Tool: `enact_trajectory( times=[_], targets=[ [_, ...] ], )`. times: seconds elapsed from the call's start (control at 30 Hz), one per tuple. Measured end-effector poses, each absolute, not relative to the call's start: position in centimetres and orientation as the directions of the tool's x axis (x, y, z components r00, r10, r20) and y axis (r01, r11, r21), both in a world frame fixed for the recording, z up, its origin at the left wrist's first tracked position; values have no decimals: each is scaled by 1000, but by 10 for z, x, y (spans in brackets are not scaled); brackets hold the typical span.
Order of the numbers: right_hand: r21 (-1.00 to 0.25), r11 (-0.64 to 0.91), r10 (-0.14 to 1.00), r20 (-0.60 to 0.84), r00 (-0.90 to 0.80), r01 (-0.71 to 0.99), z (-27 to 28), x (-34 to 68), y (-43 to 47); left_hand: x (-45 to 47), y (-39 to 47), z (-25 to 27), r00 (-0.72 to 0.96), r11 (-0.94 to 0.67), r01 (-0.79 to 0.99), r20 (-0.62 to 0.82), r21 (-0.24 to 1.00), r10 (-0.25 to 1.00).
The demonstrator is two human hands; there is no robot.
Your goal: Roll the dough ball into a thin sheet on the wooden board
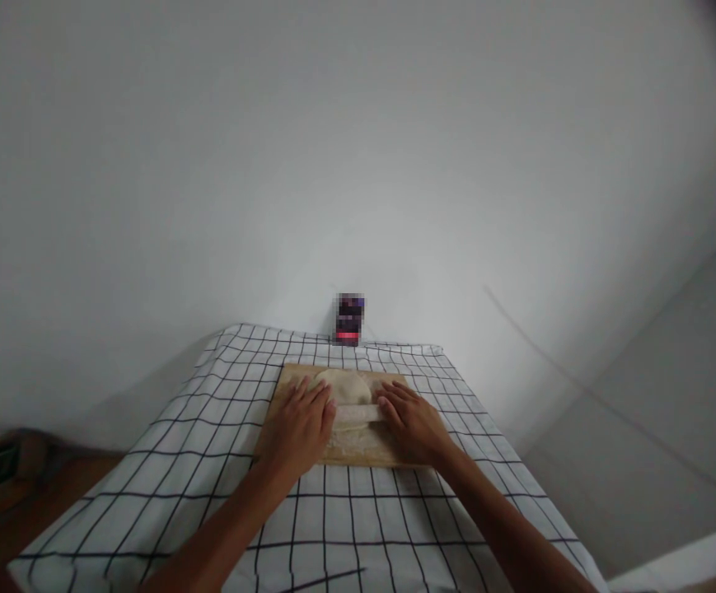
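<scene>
Dough (343,385) lies on the board (382,455), beneath and mostly beyond the pin (358,413). Left hand (301,420) and right hand (413,416) rest on opposite ends of the pin, fingers extended forward and not wrapped round it. Status: rolling appears well advanced; the dough is a flat, rounded sheet. Final thickness cannot be judged from this view. No cutting or folding is evident; any remaining work appears limited to further thinning

Dim, flat light; white wall (370,165) brightest mid-frame, soft shadow lower left. Top-right corner dark, image slightly soft, upright object (349,319) pixelated.
</scene>
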State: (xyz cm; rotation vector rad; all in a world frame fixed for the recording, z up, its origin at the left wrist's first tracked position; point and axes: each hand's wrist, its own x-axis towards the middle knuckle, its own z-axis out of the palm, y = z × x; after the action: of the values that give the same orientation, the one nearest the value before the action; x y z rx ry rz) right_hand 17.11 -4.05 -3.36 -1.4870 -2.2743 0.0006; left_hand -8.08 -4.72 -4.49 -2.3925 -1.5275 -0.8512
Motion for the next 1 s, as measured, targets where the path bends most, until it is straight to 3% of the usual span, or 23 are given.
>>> enact_trajectory(
  times=[0.23, 0.67, 1.0],
  targets=[
    [-201, 300, 937, 248, -247, 933, -19, 158, 8, -76, -48, -27, 301, -409, 909, 552, 82, 778],
    [-277, 356, 907, 333, -259, 892, -44, 175, -54, -75, -75, -49, 391, -525, 845, 559, 96, 731],
    [-157, 353, 932, 144, -333, 922, -14, 159, 4, -77, -45, -32, 337, -423, 904, 510, 59, 792]
  ],
)
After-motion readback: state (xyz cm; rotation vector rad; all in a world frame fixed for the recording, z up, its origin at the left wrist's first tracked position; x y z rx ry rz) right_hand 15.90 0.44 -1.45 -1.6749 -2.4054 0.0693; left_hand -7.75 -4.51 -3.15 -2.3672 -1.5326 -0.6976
